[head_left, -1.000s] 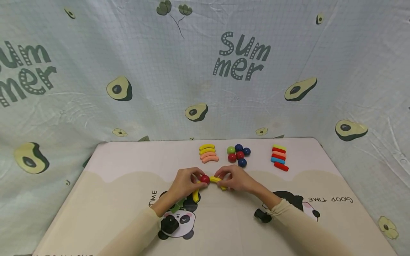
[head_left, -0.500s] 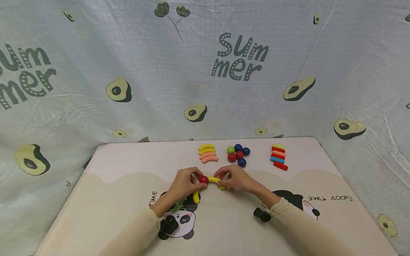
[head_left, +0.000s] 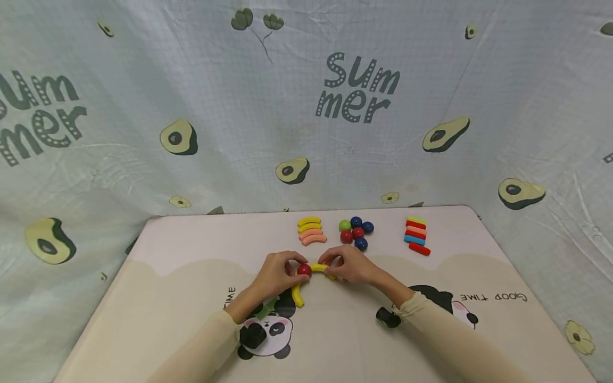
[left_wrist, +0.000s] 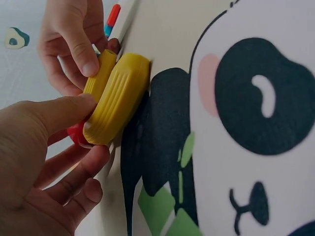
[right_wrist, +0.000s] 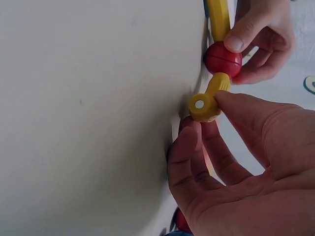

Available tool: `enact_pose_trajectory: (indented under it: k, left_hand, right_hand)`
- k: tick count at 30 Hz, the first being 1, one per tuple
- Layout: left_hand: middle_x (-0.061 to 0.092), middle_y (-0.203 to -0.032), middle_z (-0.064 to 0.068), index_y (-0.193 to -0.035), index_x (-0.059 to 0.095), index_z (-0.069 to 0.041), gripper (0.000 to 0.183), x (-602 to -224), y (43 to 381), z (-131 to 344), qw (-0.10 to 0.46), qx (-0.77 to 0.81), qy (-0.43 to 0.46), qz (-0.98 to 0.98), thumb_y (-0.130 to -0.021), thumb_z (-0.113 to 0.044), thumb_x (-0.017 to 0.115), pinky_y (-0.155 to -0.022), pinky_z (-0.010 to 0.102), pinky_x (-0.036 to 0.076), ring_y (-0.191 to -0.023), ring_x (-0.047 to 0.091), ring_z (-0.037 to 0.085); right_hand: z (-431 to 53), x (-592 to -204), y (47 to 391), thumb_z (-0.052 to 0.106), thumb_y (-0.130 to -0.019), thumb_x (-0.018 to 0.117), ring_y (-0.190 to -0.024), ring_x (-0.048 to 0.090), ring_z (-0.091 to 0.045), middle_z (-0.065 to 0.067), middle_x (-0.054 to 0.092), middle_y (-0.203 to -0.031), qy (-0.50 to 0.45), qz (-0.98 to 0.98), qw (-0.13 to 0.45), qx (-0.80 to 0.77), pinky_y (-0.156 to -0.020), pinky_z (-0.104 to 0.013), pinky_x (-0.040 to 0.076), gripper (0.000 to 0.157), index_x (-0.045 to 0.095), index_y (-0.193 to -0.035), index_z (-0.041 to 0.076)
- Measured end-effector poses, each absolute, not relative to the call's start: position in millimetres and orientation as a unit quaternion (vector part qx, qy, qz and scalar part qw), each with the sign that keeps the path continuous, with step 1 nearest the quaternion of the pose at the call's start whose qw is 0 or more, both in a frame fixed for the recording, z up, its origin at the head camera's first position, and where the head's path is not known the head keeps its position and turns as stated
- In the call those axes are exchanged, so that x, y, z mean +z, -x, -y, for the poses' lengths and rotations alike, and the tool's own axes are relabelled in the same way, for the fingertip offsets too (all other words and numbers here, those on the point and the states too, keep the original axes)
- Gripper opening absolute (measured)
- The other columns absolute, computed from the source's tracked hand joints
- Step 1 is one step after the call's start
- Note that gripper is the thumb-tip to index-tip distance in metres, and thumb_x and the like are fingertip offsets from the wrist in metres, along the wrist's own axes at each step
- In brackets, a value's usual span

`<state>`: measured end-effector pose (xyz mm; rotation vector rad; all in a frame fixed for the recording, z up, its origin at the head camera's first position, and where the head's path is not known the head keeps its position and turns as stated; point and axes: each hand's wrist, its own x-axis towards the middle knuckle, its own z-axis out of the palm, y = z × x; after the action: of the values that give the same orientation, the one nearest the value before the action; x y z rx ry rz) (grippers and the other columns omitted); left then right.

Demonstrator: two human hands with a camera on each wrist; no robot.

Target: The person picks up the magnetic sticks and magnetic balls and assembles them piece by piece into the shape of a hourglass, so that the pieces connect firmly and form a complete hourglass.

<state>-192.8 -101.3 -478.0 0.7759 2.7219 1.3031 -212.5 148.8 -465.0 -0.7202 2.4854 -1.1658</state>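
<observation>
In the head view, my left hand [head_left: 275,275] pinches a glossy red ball [head_left: 304,271] between thumb and fingers. A curved yellow rod [head_left: 297,296] runs from the ball toward me, partly behind the left thumb. My right hand [head_left: 353,265] pinches a second curved yellow rod [head_left: 318,268], whose left end meets the ball. In the right wrist view, the red ball [right_wrist: 223,59] sits between the two rods, and the near rod [right_wrist: 204,107] shows a pale round spot on its end. The left wrist view has the first yellow rod [left_wrist: 118,98] large in front, hiding most of the ball.
Beyond the hands lie yellow curved rods [head_left: 309,221], pink curved rods [head_left: 314,239], a cluster of green, red and blue balls [head_left: 358,233], and short coloured bars [head_left: 415,238]. A panda-printed mat [head_left: 335,340] covers the table. A patterned curtain [head_left: 230,133] hangs behind.
The near end of the first yellow rod has swung slightly right. My right hand and its rod have shifted a little left and away. Both hands keep their holds.
</observation>
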Motion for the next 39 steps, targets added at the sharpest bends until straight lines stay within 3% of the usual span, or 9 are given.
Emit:
enact_pose_trajectory:
  k: [19,32,39]
  left_hand:
    - [0.067,-0.085,-0.001,-0.102,0.073,-0.009,0.026,-478.8,191.2,102.4,0.03,0.416,-0.255,-0.872,-0.083,-0.02,0.087,-0.058,0.021,0.049,-0.067,0.054,0.01]
    - [0.062,-0.082,-0.003,-0.095,0.067,-0.011,0.029,-474.6,188.1,106.4,0.036,0.407,-0.26,-0.875,-0.081,-0.024,0.09,-0.059,0.021,0.049,-0.071,0.057,0.017]
    - [0.061,-0.083,-0.004,-0.104,0.064,-0.011,0.036,-476.1,189.1,103.2,0.047,0.39,-0.253,-0.884,-0.083,-0.027,0.088,-0.061,0.021,0.051,-0.073,0.057,0.015]
  right_hand:
    - [-157.1,-468.5,206.3,0.015,-0.092,0.078,-0.085,0.061,-0.012,0.001,0.071,-0.1,0.264,-0.878,0.104,-0.384,-0.078,-0.025,0.053,0.024,0.073,-0.114,0.009]
    - [-203.3,-461.4,198.2,0.01,-0.09,0.08,-0.082,0.063,-0.017,-0.013,0.068,-0.113,0.189,-0.895,-0.063,-0.4,-0.07,-0.026,0.054,0.034,0.07,-0.122,0.006]
    - [-215.7,-468.3,206.8,0.008,-0.088,0.081,-0.076,0.059,-0.019,-0.019,0.062,-0.109,0.143,-0.916,-0.073,-0.368,-0.069,-0.026,0.053,0.041,0.067,-0.127,0.006]
